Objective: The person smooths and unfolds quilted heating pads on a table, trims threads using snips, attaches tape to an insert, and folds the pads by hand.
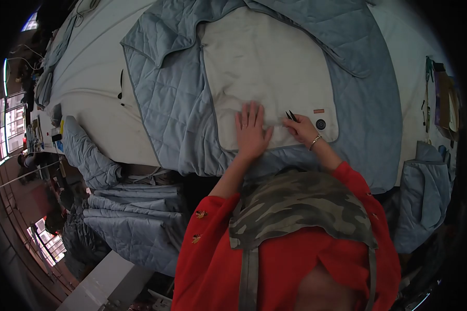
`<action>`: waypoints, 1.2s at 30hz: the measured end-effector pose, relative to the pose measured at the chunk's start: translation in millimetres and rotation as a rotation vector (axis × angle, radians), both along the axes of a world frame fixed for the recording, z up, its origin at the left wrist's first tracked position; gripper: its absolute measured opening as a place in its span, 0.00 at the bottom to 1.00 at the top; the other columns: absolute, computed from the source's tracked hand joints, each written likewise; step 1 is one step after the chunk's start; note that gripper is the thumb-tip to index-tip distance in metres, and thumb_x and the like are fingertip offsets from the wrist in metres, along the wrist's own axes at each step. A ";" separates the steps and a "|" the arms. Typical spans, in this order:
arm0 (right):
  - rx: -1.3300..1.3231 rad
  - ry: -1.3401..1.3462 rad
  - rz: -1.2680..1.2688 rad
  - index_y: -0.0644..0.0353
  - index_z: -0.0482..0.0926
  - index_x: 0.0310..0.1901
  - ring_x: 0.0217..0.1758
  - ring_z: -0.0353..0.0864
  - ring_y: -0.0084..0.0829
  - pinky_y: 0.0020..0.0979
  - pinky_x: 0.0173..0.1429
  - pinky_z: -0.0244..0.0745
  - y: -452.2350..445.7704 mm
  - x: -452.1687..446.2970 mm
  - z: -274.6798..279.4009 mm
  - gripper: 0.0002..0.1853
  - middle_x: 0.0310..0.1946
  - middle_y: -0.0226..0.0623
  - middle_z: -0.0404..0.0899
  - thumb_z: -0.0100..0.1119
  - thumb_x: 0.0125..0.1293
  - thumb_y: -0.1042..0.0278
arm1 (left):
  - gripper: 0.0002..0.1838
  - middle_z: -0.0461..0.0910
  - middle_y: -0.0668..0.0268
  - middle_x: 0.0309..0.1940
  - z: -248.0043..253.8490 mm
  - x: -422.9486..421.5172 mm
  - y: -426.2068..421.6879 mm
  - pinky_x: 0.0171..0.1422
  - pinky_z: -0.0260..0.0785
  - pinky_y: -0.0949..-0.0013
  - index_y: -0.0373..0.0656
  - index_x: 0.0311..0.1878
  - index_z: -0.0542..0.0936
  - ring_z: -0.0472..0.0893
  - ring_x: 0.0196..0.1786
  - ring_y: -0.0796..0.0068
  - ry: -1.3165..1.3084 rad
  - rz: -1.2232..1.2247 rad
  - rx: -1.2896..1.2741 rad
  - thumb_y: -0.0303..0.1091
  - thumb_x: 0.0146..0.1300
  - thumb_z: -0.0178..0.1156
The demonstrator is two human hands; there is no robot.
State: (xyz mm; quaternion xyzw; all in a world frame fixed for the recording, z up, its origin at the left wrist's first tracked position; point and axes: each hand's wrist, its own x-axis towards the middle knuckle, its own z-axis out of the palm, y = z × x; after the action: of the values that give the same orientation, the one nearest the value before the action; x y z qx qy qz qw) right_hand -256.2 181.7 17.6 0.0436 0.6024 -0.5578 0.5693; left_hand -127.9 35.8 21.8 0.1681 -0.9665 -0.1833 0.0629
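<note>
A grey-blue quilted textile piece [176,114] is spread over the work table, with a cream fabric panel [267,57] in its middle. My left hand [251,132] lies flat on the lower part of this panel, fingers stretched out. To its right, my right hand [302,129] is closed around small black thread snips [291,115], whose two pointed blades stick out past the fingers. Just beyond the right hand, near the panel's lower right corner, are a small orange-brown label [319,111] and a round dark controller or button [320,124].
Folded blue quilted pieces [135,223] are stacked below the table edge at left, and another quilted bundle [88,153] rests above them. More blue fabric [423,192] hangs at right. A thin black item [121,85] lies on the cream cloth at left.
</note>
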 end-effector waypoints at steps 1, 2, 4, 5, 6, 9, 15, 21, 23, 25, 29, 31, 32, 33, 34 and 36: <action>0.001 0.004 0.001 0.57 0.72 0.25 0.10 0.52 0.12 0.19 0.13 0.42 0.6 1.3 1.3 0.12 0.12 0.20 0.61 0.60 0.58 0.59 | 0.35 0.52 0.57 0.67 -0.9 -0.6 5.6 0.69 0.39 0.46 0.40 0.63 0.61 0.48 0.70 0.54 0.004 0.001 0.001 0.45 0.54 0.55; -0.001 -0.003 -0.001 0.57 0.72 0.25 0.10 0.53 0.12 0.19 0.13 0.43 0.6 2.1 2.3 0.12 0.12 0.20 0.62 0.60 0.58 0.59 | 0.35 0.51 0.57 0.67 -1.9 -2.0 9.3 0.69 0.38 0.46 0.41 0.64 0.60 0.48 0.70 0.54 -0.030 0.008 -0.011 0.45 0.54 0.54; -0.019 -0.027 -0.003 0.57 0.73 0.26 0.11 0.54 0.12 0.19 0.14 0.44 -0.8 -1.2 3.9 0.11 0.13 0.20 0.63 0.60 0.58 0.60 | 0.34 0.51 0.57 0.68 -3.1 -5.3 10.3 0.69 0.37 0.46 0.42 0.64 0.60 0.47 0.70 0.54 -0.053 0.010 -0.034 0.46 0.55 0.53; -0.026 -0.020 -0.006 0.57 0.73 0.26 0.11 0.54 0.12 0.19 0.14 0.44 1.3 -0.8 -0.1 0.11 0.13 0.20 0.63 0.60 0.58 0.60 | 0.34 0.51 0.57 0.68 -2.4 -4.7 10.1 0.69 0.37 0.46 0.41 0.64 0.60 0.48 0.70 0.54 -0.059 0.009 -0.035 0.46 0.55 0.52; -0.029 -0.035 -0.022 0.57 0.73 0.26 0.11 0.54 0.12 0.19 0.14 0.44 3.0 -2.1 -7.4 0.11 0.13 0.20 0.63 0.60 0.58 0.60 | 0.34 0.52 0.57 0.67 -1.8 -6.5 8.1 0.69 0.37 0.46 0.41 0.64 0.60 0.48 0.70 0.54 -0.060 0.004 -0.040 0.46 0.55 0.52; -0.019 0.141 -0.219 0.55 0.73 0.29 0.13 0.56 0.12 0.18 0.15 0.47 21.1 -26.1 -2.7 0.07 0.14 0.19 0.63 0.59 0.58 0.63 | 0.34 0.52 0.56 0.67 -2.3 -7.0 8.9 0.69 0.38 0.46 0.40 0.64 0.60 0.49 0.70 0.54 -0.065 0.007 -0.044 0.46 0.55 0.52; 0.272 0.719 -1.021 0.59 0.72 0.48 0.20 0.62 0.13 0.18 0.21 0.57 180.1 -178.7 -13.6 0.16 0.25 0.25 0.69 0.58 0.58 0.68 | 0.35 0.52 0.56 0.67 -4.2 -8.1 9.8 0.68 0.38 0.44 0.41 0.64 0.59 0.48 0.70 0.53 -0.096 -0.001 -0.074 0.46 0.55 0.52; 0.738 1.403 -0.788 0.63 0.66 0.57 0.39 0.73 0.23 0.24 0.38 0.70 269.9 -285.9 -71.6 0.29 0.39 0.33 0.74 0.61 0.56 0.61 | 0.35 0.52 0.56 0.67 2.4 -11.0 10.8 0.68 0.38 0.45 0.41 0.64 0.60 0.48 0.70 0.53 -0.130 0.006 -0.065 0.46 0.54 0.53; 0.344 0.882 -0.732 0.63 0.65 0.57 0.45 0.74 0.29 0.28 0.43 0.72 210.9 -277.2 -48.0 0.33 0.45 0.36 0.74 0.64 0.53 0.55 | 0.35 0.53 0.56 0.67 3.6 -10.7 11.8 0.69 0.38 0.45 0.41 0.64 0.60 0.48 0.70 0.53 -0.127 0.007 -0.070 0.46 0.54 0.53; 0.232 0.403 -0.721 0.62 0.66 0.56 0.45 0.75 0.31 0.31 0.43 0.73 147.3 -265.6 -23.4 0.36 0.47 0.36 0.74 0.66 0.49 0.50 | 0.35 0.53 0.56 0.67 3.9 -12.3 11.2 0.69 0.38 0.46 0.41 0.63 0.61 0.48 0.70 0.53 -0.120 0.015 -0.078 0.46 0.54 0.53; 0.141 0.094 -0.516 0.64 0.66 0.56 0.45 0.75 0.31 0.34 0.41 0.73 65.4 -253.6 7.4 0.38 0.46 0.36 0.74 0.67 0.47 0.49 | 0.35 0.57 0.56 0.64 5.3 -10.7 7.0 0.68 0.41 0.50 0.41 0.63 0.61 0.55 0.66 0.56 -0.084 0.019 -0.056 0.44 0.51 0.57; 0.248 0.184 -0.262 0.66 0.65 0.56 0.47 0.74 0.32 0.35 0.45 0.72 47.2 -251.6 11.3 0.39 0.47 0.38 0.74 0.68 0.46 0.49 | 0.36 0.59 0.57 0.63 5.5 -24.1 -14.9 0.67 0.47 0.52 0.41 0.63 0.61 0.61 0.63 0.57 -0.035 -0.001 -0.058 0.41 0.50 0.60; 0.238 0.190 -0.277 0.66 0.65 0.56 0.47 0.74 0.32 0.35 0.45 0.72 49.9 -252.3 11.9 0.39 0.47 0.38 0.74 0.68 0.46 0.49 | 0.36 0.60 0.57 0.62 8.2 -35.1 -38.0 0.62 0.54 0.57 0.42 0.63 0.60 0.64 0.61 0.57 0.015 0.167 0.214 0.38 0.50 0.60; 0.124 0.266 -0.210 0.67 0.65 0.56 0.48 0.74 0.32 0.34 0.49 0.71 57.9 -252.3 12.9 0.38 0.48 0.39 0.73 0.67 0.48 0.50 | 0.36 0.62 0.57 0.60 10.6 -45.7 -63.0 0.58 0.62 0.61 0.43 0.63 0.60 0.67 0.59 0.57 0.063 0.334 0.491 0.35 0.49 0.61; 0.012 0.345 -0.141 0.68 0.65 0.56 0.49 0.73 0.33 0.34 0.53 0.69 68.3 -253.4 15.4 0.37 0.48 0.40 0.73 0.66 0.50 0.52 | 0.38 0.62 0.55 0.60 17.1 -61.0 -91.8 0.53 0.65 0.62 0.43 0.64 0.58 0.70 0.56 0.57 0.126 0.415 0.339 0.32 0.48 0.61; -0.285 0.354 -0.269 0.67 0.63 0.58 0.53 0.71 0.35 0.34 0.61 0.64 109.0 -259.3 48.7 0.31 0.52 0.40 0.71 0.60 0.57 0.59 | 0.41 0.61 0.53 0.60 32.8 -95.7 -151.9 0.47 0.69 0.61 0.44 0.66 0.54 0.73 0.51 0.54 0.251 0.561 0.126 0.30 0.47 0.61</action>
State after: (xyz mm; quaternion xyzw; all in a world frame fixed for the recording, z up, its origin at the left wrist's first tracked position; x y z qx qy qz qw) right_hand -515.5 290.7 66.4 -0.0556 0.5968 -0.7065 0.3763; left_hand -223.7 -116.2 54.5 0.4078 -0.8540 -0.2377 0.2190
